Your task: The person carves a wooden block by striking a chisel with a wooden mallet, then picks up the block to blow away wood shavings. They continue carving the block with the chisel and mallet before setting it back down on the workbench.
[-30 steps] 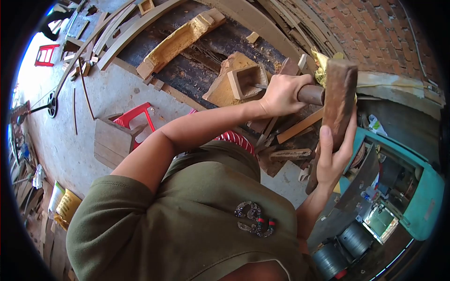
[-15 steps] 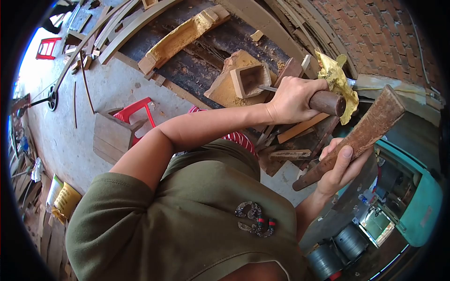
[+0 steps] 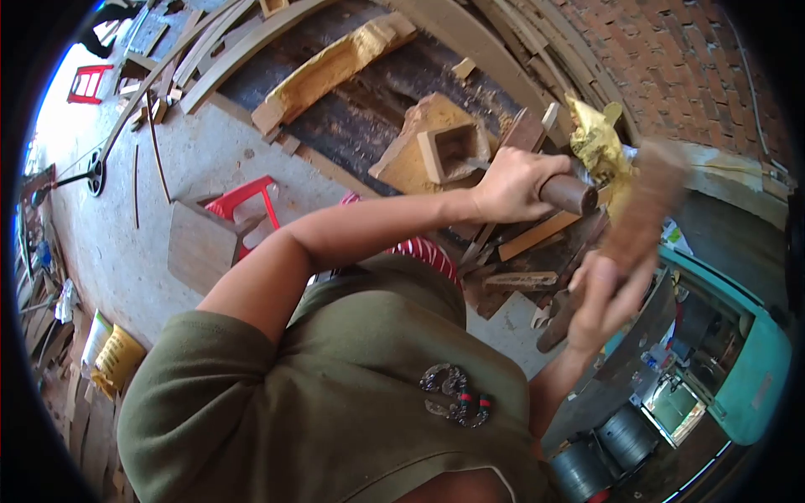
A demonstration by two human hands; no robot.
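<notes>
My left hand is wrapped round the thick round handle of a chisel. The chisel's blade reaches into the hollow of a small boxy wooden block, which rests against a rough, yellowish wood piece. In my right hand is a wooden mallet, gripped by its narrower end and blurred by motion. Its wide end is up and to the right of the chisel handle, apart from it as far as I can see. The blade tip is hidden inside the hollow.
A long hollowed timber lies on the dark work surface behind the block. A crumpled yellow bag is close to the mallet. Wood offcuts lie below my hands. A red plastic stool stands left, and a brick wall rises right.
The mallet has swung left towards the chisel handle and is now blurred. My left hand and the chisel have shifted slightly left.
</notes>
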